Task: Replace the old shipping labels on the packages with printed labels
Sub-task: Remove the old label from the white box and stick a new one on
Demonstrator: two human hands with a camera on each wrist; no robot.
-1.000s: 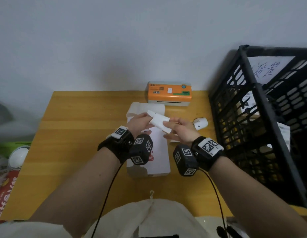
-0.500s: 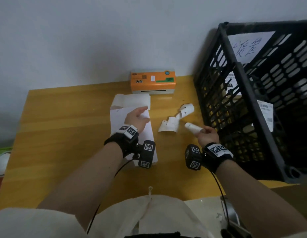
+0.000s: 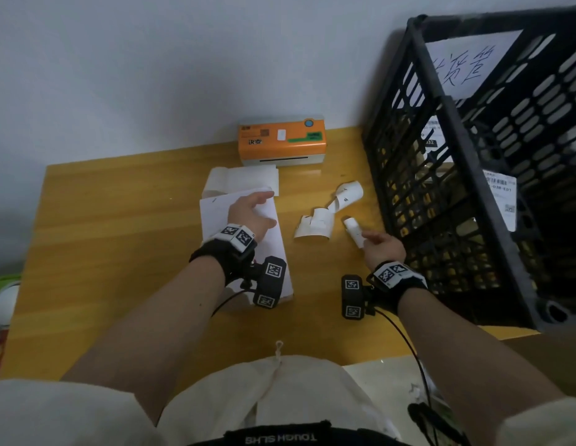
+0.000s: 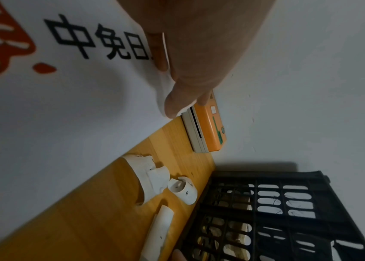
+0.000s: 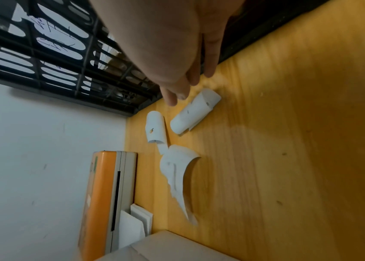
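The left hand (image 3: 252,214) lies flat with fingers spread on the white package (image 3: 238,220) mid-desk (image 3: 119,236). The right hand (image 3: 381,244), fingers loose and empty, hovers beside a curled label (image 3: 354,231) near the crate (image 3: 473,204).

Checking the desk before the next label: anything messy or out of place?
Yes: three curled, torn paper scraps lie loose on the table between the white package and the black crate.
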